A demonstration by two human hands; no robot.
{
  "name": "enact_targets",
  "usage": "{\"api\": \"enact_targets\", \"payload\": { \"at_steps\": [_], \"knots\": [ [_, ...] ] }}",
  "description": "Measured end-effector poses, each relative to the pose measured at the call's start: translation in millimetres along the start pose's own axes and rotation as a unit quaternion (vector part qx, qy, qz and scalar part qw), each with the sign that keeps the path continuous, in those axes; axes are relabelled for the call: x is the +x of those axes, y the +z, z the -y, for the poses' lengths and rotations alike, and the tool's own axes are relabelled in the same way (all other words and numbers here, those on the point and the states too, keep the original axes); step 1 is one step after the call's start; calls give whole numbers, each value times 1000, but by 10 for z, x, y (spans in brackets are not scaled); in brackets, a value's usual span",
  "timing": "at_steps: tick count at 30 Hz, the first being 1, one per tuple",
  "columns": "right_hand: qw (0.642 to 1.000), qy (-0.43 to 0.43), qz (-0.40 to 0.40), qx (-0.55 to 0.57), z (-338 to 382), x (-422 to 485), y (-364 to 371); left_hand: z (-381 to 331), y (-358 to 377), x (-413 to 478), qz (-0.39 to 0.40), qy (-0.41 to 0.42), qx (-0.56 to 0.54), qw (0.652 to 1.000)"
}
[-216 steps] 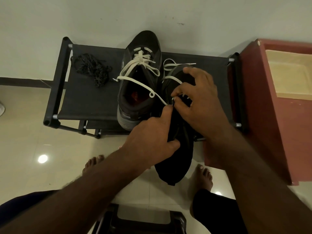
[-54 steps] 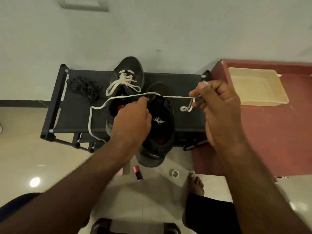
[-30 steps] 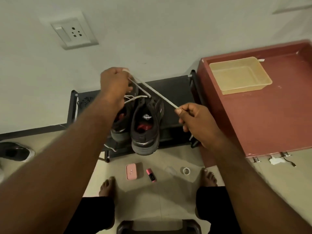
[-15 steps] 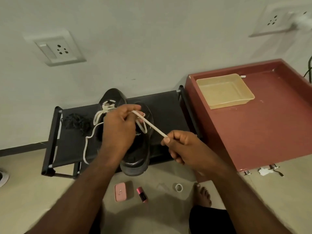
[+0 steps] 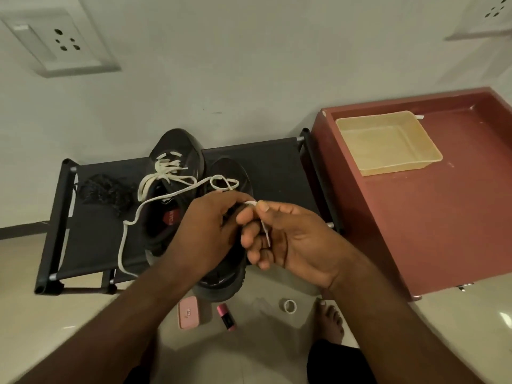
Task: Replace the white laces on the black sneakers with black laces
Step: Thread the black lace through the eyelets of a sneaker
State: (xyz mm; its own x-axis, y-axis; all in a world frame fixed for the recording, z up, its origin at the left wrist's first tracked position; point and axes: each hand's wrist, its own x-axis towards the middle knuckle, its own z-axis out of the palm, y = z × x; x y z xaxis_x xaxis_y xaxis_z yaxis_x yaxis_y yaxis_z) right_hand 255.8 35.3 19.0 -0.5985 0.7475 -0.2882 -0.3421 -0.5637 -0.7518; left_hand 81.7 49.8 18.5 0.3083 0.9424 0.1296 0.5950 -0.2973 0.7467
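Two black sneakers stand on a low black rack. The left sneaker still carries white lacing. The right sneaker shows no lace in its eyelets; my hands cover its middle. A loose white lace runs from my hands, loops over the right sneaker's toe and trails down across the rack. My left hand grips that lace. My right hand pinches its end between thumb and fingers. A heap of black laces lies at the rack's left.
A dark red cabinet stands right of the rack with a beige tray on top. On the floor lie a pink case, a pink tube and a small tape roll. My bare foot is near them.
My hands have come together in front of the right sneaker; the stretch of lace pulled taut between them is now slack and gathered. The lace is out of the right sneaker.
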Motion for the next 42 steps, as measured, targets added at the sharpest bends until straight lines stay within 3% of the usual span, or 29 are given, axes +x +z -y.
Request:
{"api": "enact_targets", "payload": {
  "at_steps": [2,7,16,18,19,21,22,24,27,31,35,37,42],
  "knots": [
    [996,-41,-12,78,4,39,14,39,8,-41,4,15,24,1000],
    [943,-166,-185,221,54,130,-13,155,83,-33,-4,27,109,994],
    [916,-210,-277,200,24,266,69,165,137,39,46,31,172,984],
    [912,-230,-323,108,-48,283,37,162,155,27,54,46,183,981],
    [906,-240,-348,6,-80,280,29,164,161,18,55,51,183,980],
    [855,-245,-380,-255,-138,278,22,177,158,12,43,54,177,982],
    [828,-232,-368,-354,-165,280,26,193,154,8,27,52,169,984],
    [807,-180,-313,-467,-229,285,3,213,135,9,-12,33,136,990],
    [829,-72,-227,-506,-307,265,-33,262,102,24,-71,-30,53,996],
    [889,-14,-198,-412,-229,192,6,308,77,73,-92,-55,-1,994],
    [884,3,-160,-440,-190,150,97,309,51,134,-89,-64,-1,994],
    [898,5,-130,-420,-171,153,123,334,75,181,-62,-74,20,995],
    [989,34,-91,-115,-78,156,53,342,144,266,24,-38,170,984]
  ]
}}
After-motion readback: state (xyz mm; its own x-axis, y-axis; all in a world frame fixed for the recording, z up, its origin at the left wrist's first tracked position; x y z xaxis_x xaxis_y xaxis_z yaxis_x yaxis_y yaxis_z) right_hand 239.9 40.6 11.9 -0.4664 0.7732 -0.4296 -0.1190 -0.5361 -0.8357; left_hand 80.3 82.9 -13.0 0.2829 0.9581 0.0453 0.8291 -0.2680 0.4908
